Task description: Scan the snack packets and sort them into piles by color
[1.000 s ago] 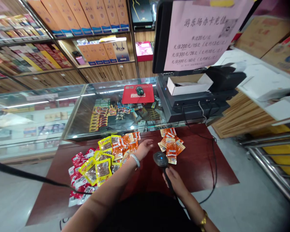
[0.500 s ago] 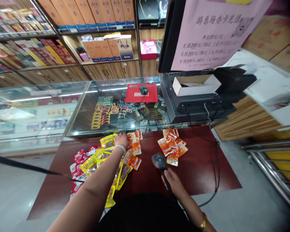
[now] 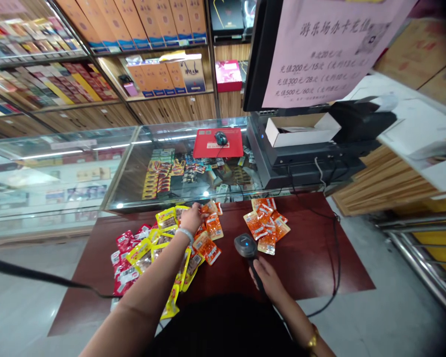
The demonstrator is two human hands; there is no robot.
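1. Head view, handheld barcode scanner: black, with a blue light on its head. It is gripped by the handle in the right hand and held over the dark red surface, between the two groups of packets.
2. Right hand: closed around the scanner handle. A gold bracelet sits on the wrist.
3. Left hand: reached forward, fingers closed on an orange snack packet at the far edge of the mixed pile. A pale bangle sits on the wrist.
4. Mixed pile of snack packets: yellow, red and orange, spread over the left part of the surface and partly under the left forearm.
5. Small pile of orange packets: lies apart to the right, just beyond the scanner head.
6. Black cable: curves across the right side of the surface.
7. Glass display counter: stands behind the surface and holds small goods; a red mouse pad with a mouse lies on top.
8. Cash register unit: at the right of the counter, with an open white box on it and a monitor above bearing a pink paper notice.
9. Wall shelves: stocked with boxed goods.
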